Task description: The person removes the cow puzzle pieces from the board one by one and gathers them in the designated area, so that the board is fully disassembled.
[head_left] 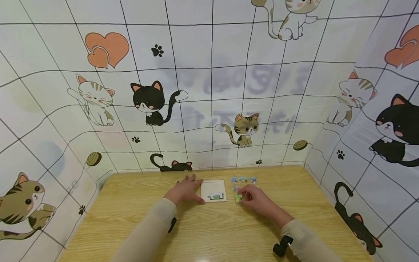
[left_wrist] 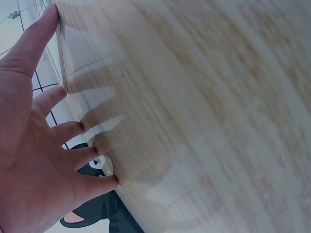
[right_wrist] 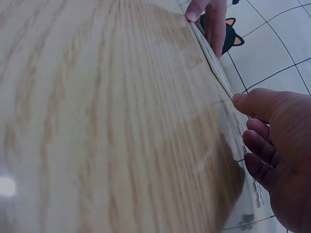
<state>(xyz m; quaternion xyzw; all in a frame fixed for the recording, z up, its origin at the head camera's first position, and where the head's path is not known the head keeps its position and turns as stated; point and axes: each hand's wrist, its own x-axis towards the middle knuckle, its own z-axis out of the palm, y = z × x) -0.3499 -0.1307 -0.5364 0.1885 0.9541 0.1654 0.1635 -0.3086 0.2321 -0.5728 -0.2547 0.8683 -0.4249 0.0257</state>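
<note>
A square, pale puzzle tray [head_left: 212, 186] lies on the table, with joined picture pieces [head_left: 215, 196] along its near edge. My left hand [head_left: 186, 190] is at the tray's left side, its fingers spread and straight; in the left wrist view the thumb and index fingertip of that hand [left_wrist: 39, 145] reach the tray's edge. Right of the tray, colourful puzzle pieces [head_left: 243, 179] lie in rows. My right hand [head_left: 258, 201] is over the nearer ones, thumb and fingers bent beside a green-and-yellow piece [head_left: 238, 198]. Whether it grips this piece is hidden.
Both hands work on a wood-grain table [head_left: 209, 229]. A white cloth wall [head_left: 199, 109] with printed cats and grid lines stands behind the table and along its sides. Dark wrist straps [head_left: 282, 246] show at the sleeves.
</note>
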